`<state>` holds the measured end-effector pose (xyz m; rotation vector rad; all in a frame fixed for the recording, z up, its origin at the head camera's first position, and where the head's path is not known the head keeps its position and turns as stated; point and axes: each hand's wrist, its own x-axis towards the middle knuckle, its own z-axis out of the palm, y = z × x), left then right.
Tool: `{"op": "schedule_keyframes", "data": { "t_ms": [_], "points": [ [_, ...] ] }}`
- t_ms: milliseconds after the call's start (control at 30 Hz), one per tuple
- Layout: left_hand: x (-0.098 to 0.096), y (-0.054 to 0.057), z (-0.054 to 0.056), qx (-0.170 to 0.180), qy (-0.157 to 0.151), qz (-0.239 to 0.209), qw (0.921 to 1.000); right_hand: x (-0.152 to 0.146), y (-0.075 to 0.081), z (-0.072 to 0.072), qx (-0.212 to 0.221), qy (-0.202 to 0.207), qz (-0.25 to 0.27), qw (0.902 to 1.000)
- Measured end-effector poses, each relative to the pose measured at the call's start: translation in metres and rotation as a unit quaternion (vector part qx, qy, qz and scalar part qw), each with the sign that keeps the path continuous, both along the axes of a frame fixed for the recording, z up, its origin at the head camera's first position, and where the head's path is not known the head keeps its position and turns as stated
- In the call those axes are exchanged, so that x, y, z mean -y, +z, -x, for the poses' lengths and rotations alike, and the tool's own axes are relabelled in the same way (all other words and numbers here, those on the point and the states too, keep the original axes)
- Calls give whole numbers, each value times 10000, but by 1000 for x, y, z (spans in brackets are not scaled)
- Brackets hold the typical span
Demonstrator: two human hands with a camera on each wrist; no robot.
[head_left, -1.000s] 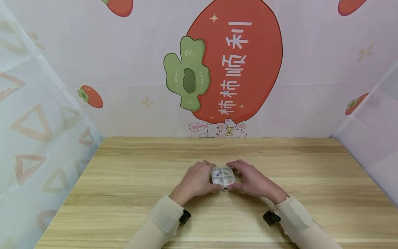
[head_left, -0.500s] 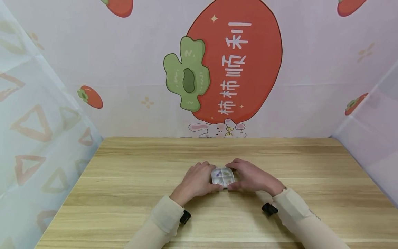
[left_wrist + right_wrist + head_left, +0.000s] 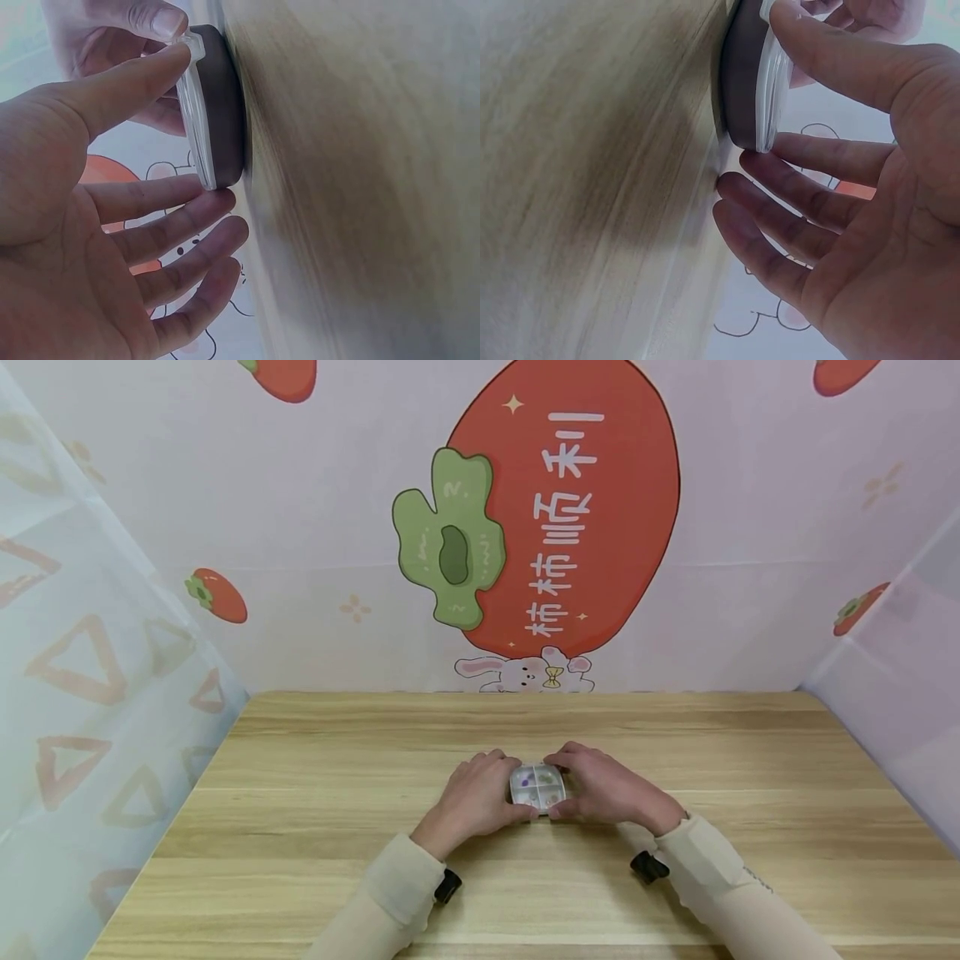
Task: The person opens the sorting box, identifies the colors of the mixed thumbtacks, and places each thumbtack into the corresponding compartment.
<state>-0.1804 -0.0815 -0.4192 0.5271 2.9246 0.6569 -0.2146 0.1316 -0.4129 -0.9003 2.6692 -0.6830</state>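
A small pill box (image 3: 537, 787) with rounded corners and a clear lid sits between both hands on the table. Its cross divider makes several compartments; small bits lie inside, one purple at the back left. In the left wrist view its dark base (image 3: 223, 105) shows below the clear lid, near the wood. My left hand (image 3: 480, 793) holds its left side, thumb at the front edge and index finger at the back. On the right side my right hand (image 3: 606, 787) mirrors this grip. The other fingers (image 3: 757, 240) spread loosely behind the box.
The light wooden table (image 3: 337, 877) extends around the hands. A printed cloth backdrop (image 3: 315, 527) with persimmons rises at its back edge, and cloth walls flank both sides. Dark wrist devices (image 3: 447, 886) hang at the cuffs.
The right wrist and forearm have shifted slightly, with the right fingers settling a little closer around the box. The box and left hand stay almost where they were.
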Motion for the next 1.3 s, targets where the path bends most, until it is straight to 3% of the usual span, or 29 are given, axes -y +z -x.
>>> {"op": "schedule_keyframes", "data": {
  "t_ms": [700, 1300],
  "points": [
    [-4, -1, -1, -61, 139, 69, 9999, 6, 3, 1, 32, -306, -107, 9995],
    [-3, -1, -1, -16, -24, -209, 9998, 13, 12, 5, 92, -288, -478, 9984]
  ]
}}
